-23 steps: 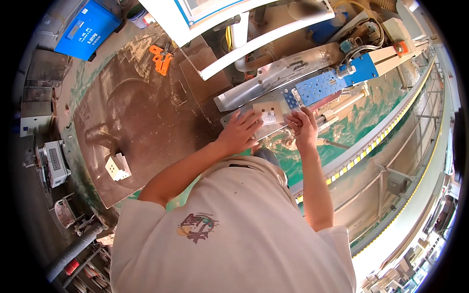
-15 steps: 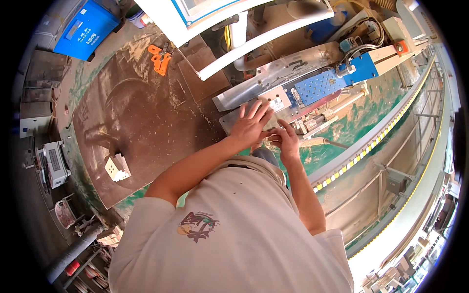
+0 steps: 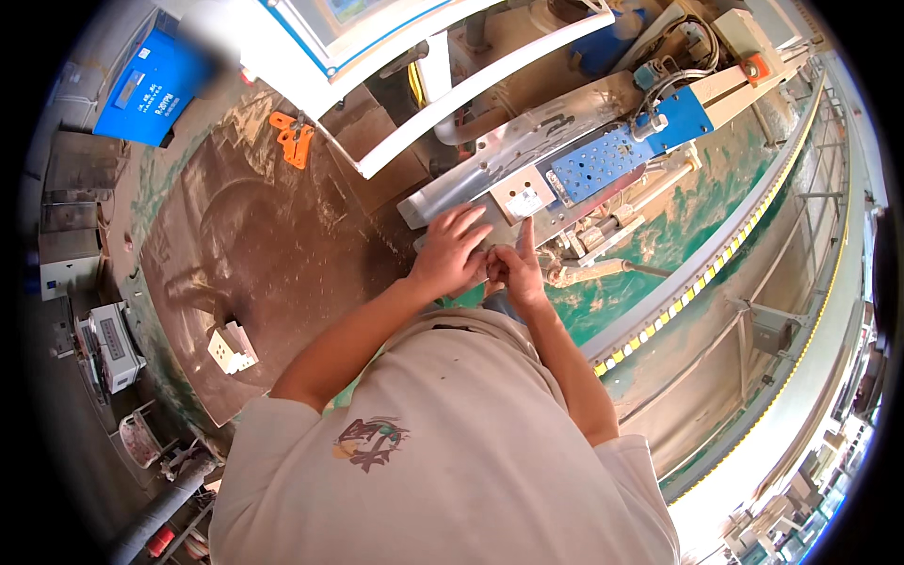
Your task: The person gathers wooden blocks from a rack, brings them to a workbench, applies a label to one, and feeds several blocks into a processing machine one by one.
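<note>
Just beyond the fingertips of both hands, a small wooden board [image 3: 504,185] lies flat on a metal plate, its holed face and white label [image 3: 524,203] turned up toward the person. Flat support beneath would explain why it can lie there without being gripped. The left hand [image 3: 447,254] rests palm down near the board's left corner, fingers loosely spread and slightly bent, with no hold on anything that shows; its thumb is hidden, and the pose seems suited to steadying or light pressing. Close beside it, the right hand [image 3: 518,275] has its index finger stretched toward the label's near edge while the other fingers curl in. Whether that fingertip touches the board, or the curled fingers hide something small, I cannot tell.

Ahead and to the right of the hands, a blue plate full of holes [image 3: 598,168] sits end-on to the board, perhaps serving as a stop. Well to the left of the left hand, on a brown sheet [image 3: 282,254], stand a pale holed block [image 3: 233,348] and, farther ahead, an orange tool [image 3: 292,141], both out of the hands' way.
</note>
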The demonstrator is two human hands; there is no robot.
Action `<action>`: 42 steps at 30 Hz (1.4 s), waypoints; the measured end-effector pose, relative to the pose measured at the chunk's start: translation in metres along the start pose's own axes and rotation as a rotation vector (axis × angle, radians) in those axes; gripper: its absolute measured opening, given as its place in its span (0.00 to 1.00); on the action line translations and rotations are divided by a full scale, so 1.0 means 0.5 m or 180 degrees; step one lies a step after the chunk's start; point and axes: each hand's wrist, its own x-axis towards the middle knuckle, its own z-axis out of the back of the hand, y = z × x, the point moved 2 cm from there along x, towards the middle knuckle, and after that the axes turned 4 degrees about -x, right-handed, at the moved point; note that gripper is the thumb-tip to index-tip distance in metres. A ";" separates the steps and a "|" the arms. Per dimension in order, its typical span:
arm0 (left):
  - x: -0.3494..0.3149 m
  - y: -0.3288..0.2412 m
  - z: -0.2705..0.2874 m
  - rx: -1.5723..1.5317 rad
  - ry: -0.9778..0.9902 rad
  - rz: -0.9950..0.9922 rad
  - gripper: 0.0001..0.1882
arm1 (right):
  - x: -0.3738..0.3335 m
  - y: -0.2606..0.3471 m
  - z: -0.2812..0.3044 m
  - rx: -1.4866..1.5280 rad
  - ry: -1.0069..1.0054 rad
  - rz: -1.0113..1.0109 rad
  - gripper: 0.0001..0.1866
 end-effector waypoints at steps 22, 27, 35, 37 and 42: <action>-0.083 0.078 0.104 0.0137 -0.1116 0.2128 0.07 | 0.144 0.179 0.230 0.0094 -0.0167 0.0109 0.18; -0.087 0.070 0.092 0.0084 -0.1181 0.2424 0.08 | 0.181 0.238 0.312 -0.0053 -0.0088 0.0066 0.19; -0.125 0.049 0.083 0.0325 -0.1243 0.2513 0.08 | 0.237 0.330 0.421 -0.0193 -0.0244 0.0109 0.19; -0.121 0.045 0.086 0.0245 -0.1285 0.2501 0.09 | 0.244 0.340 0.455 -0.0140 -0.0473 0.0179 0.18; -0.144 0.044 0.123 0.0338 -0.1522 0.2651 0.08 | 0.202 0.329 0.400 0.0053 -0.1145 0.0727 0.23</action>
